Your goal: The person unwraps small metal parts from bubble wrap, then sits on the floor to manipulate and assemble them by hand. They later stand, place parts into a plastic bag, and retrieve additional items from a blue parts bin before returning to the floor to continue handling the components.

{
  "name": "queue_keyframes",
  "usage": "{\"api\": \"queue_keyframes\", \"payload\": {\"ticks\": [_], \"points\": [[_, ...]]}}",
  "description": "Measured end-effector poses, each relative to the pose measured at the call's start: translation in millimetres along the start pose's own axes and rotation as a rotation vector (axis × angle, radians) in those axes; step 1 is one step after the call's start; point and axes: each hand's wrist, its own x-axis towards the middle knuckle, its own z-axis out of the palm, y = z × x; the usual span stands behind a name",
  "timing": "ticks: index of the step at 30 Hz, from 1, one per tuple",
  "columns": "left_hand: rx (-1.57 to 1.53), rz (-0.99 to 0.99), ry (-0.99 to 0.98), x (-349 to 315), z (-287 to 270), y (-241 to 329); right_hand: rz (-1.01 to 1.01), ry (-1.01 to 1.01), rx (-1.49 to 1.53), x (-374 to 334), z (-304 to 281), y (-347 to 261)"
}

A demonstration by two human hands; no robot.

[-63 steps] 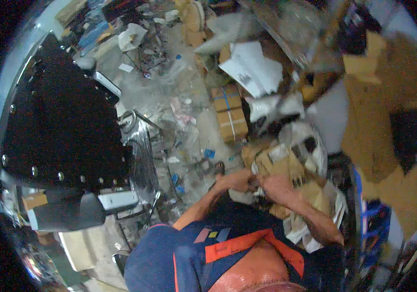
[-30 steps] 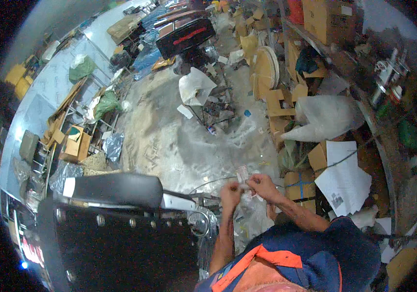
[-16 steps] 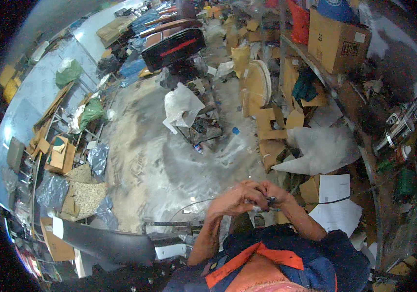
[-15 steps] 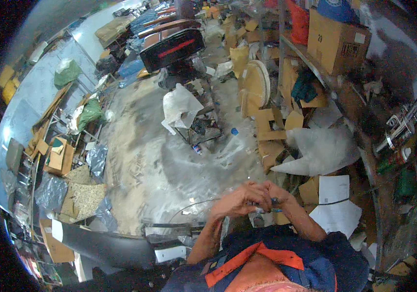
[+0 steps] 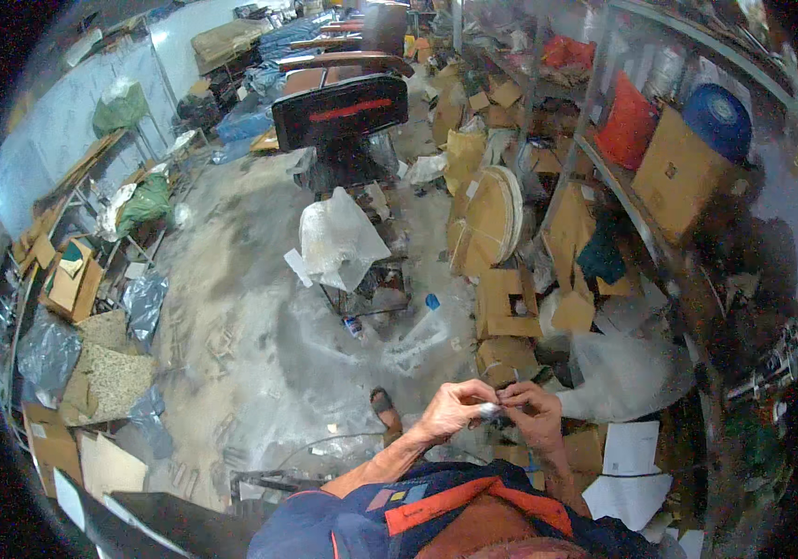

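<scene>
My left hand [image 5: 453, 408] and my right hand [image 5: 533, 412] are close together in front of my chest, fingers pinched. Between them shows a small whitish-grey object [image 5: 489, 410], too small and blurred to name. My left fingers close around it, and the right fingertips meet it or lie right beside it; I cannot tell which. Below and left of my hands is a sandalled foot [image 5: 383, 410] on the floor. To the right of my hands lies a translucent plastic sheet [image 5: 622, 377], with white printed papers [image 5: 630, 449] nearer to me.
Ahead stands a black machine end with a red stripe [image 5: 343, 112], and a stand draped in white plastic [image 5: 341, 240]. Cardboard boxes [image 5: 509, 303] and round discs [image 5: 492, 219] line the right, beside a shelf with a blue cap-like item [image 5: 717, 121]. Plastic bags [image 5: 48, 347] lie left.
My view has shifted, so the room sits differently in the picture. My hands have moved slightly apart, the whitish object shows between them, and a foot has come into view.
</scene>
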Motion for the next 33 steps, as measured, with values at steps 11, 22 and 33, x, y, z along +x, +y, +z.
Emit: {"api": "queue_keyframes", "payload": {"ticks": [11, 22, 33], "points": [[-0.333, -0.031, 0.833, -30, -288, 21, -0.217, -0.383, -0.388, 228, 278, 18], [-0.457, 0.075, 1.334, -79, -411, 43, -0.441, -0.627, -0.308, 316, 465, 36], [-0.392, 0.199, 1.449, -67, -533, 71, -0.379, -0.715, -0.192, 412, 577, 74]]}}
